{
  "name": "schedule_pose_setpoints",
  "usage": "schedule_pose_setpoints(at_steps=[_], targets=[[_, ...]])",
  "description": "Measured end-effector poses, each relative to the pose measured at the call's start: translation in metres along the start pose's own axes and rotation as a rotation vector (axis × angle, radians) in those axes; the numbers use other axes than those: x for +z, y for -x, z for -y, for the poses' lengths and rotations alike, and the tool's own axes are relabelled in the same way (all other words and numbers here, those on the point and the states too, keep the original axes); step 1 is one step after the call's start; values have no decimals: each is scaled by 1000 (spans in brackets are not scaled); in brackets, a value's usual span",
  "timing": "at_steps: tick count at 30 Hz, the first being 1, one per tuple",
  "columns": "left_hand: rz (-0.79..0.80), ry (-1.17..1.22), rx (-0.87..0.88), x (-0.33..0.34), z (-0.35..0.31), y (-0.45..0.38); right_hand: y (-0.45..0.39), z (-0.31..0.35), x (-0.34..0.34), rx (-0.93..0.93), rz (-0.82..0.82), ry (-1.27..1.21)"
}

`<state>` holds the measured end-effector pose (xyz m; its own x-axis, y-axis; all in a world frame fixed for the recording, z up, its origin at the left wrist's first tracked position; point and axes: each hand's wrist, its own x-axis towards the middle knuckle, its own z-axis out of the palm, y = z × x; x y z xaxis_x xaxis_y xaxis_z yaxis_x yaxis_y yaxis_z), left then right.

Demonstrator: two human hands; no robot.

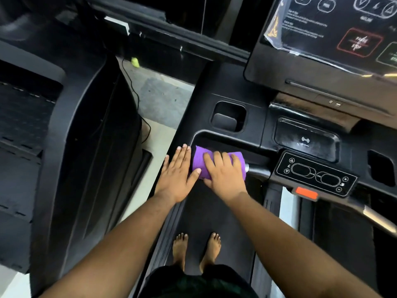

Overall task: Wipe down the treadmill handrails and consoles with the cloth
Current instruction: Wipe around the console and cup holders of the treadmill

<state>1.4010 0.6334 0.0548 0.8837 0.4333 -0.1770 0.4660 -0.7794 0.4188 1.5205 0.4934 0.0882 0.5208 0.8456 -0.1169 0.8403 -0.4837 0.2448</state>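
Observation:
A purple cloth is wrapped round the treadmill's front handrail, left of the small control pad. My right hand grips the cloth and the bar under it, fingers curled over the top. My left hand lies flat with straight fingers on the black side rail, its thumb touching the cloth's left end. The console screen stands at the upper right under a plastic film.
A cup recess and a wireless pad lie behind the bar. An orange safety tab sits under the control pad. A second treadmill stands to the left across a narrow floor gap. My bare feet stand on the belt.

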Motion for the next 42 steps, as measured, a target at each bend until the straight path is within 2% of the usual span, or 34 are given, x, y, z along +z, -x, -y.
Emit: schedule_pose_setpoints(at_steps=[3, 5, 6, 7, 8, 9, 11, 12, 13, 17, 19, 21, 23, 25, 28, 29, 30, 32, 34, 36, 39, 40, 42], targets=[[-5, -43, 0, 2, -1, -1, -14, -24, -10, -15, 129, -65], [2, -74, 4, 2, -1, -2, -44, -39, -29, -8, 363, -293], [7, -87, 0, 3, -1, 0, -49, -41, -31, -12, 424, -351], [3, -100, -2, 2, -1, -1, -48, -42, -31, -11, 402, -351], [4, -108, -5, 3, -2, 0, -39, -40, -25, 7, 298, -295], [4, -105, -5, 2, -2, -1, -24, -37, -17, 29, 157, -195], [5, -102, 1, 3, -2, -1, 13, -30, 2, 74, 25, 18], [3, -101, 1, 4, -1, -1, 18, -30, 7, 83, 17, 46], [0, -100, 5, 4, -1, -1, 13, -35, 3, 82, 79, 14], [9, -117, 3, 4, -2, -2, -27, -64, -26, 19, 364, -299], [8, -122, -2, 2, -2, -2, -21, -65, -21, 20, 290, -309], [7, -132, 4, 2, -2, -2, 6, -60, -4, 98, 63, -160], [2, -139, 0, 2, -1, -1, 30, -50, 11, 177, -42, -24], [8, -141, 5, 2, -3, -1, 21, -55, 7, 176, 49, -51], [15, -118, 14, 0, -2, -3, -19, -74, -25, 82, 363, -256], [12, -107, 13, 0, -3, -3, -23, -77, -29, 65, 419, -293], [12, -96, 11, -1, -2, -3, -22, -74, -30, 65, 398, -290], [21, -68, 7, -2, -2, -2, -4, -56, -16, 122, 187, -129], [29, -39, -2, -1, 0, -1, 10, -31, -7, 163, 112, 0], [16, -4, 6, -1, 0, -1, -7, -25, -12, 103, 184, -37], [19, 35, 10, 0, -2, -3, -43, -34, -29, 13, 343, -273], [19, 48, 3, -1, 0, -2, -48, -28, -32, 6, 344, -290], [5, 61, 7, -2, -2, -2, -41, -7, -26, 12, 241, -181]])
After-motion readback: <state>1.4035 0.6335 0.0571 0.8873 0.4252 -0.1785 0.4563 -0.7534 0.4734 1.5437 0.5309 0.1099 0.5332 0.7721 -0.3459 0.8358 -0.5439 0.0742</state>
